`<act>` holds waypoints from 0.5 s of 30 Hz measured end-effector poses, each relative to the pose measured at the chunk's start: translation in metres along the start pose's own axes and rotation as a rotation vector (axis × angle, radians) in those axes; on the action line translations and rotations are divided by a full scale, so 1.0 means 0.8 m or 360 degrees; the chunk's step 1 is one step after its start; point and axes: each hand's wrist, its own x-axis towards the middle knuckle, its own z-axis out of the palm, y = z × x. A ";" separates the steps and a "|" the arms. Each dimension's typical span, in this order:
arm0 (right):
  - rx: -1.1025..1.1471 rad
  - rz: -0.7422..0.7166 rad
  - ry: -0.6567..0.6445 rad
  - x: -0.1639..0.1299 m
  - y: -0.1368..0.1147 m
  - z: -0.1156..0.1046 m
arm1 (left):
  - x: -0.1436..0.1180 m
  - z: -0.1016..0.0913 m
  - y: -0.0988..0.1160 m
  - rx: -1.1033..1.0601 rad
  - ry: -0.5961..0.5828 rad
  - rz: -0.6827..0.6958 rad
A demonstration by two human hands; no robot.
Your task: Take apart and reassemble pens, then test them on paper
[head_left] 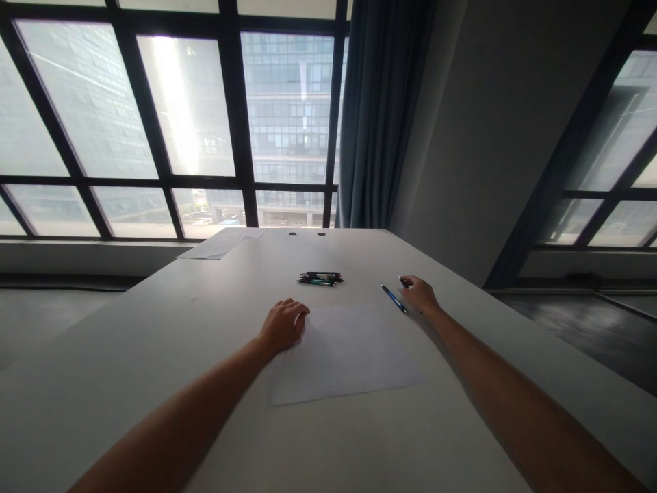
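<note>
A white sheet of paper (pixel 349 356) lies flat on the white table in front of me. My left hand (pixel 283 325) rests over its far left corner, palm down, fingers loosely bent and a little apart, gripping nothing that I can see. To the right of the sheet, my right hand (pixel 421 296) is closed around a dark pen (pixel 404 281), whose tip end shows beyond the fingers; the rest of it is hidden. Just left of that hand a blue pen (pixel 393 298) lies slanted on the table. Farther off, beyond the paper, sits a small pile of pens (pixel 320 278), black and green.
More white papers (pixel 218 244) lie at the table's far left edge. Two dark round spots (pixel 306 234) mark the far end of the white table (pixel 246 274). Behind it are large windows (pixel 287 109) and a blue-grey curtain (pixel 377 116).
</note>
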 end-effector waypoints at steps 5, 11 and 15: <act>-0.0054 0.0004 -0.0179 0.001 0.009 0.009 | 0.001 -0.002 0.004 0.0047 -0.0059 -0.0117; -0.0067 -0.0030 -0.0231 -0.002 0.010 0.008 | 0.002 0.000 0.002 0.0018 -0.0062 -0.0241; -0.0061 -0.0135 -0.0144 -0.009 -0.005 0.010 | 0.002 0.002 0.000 0.0003 -0.0054 -0.0300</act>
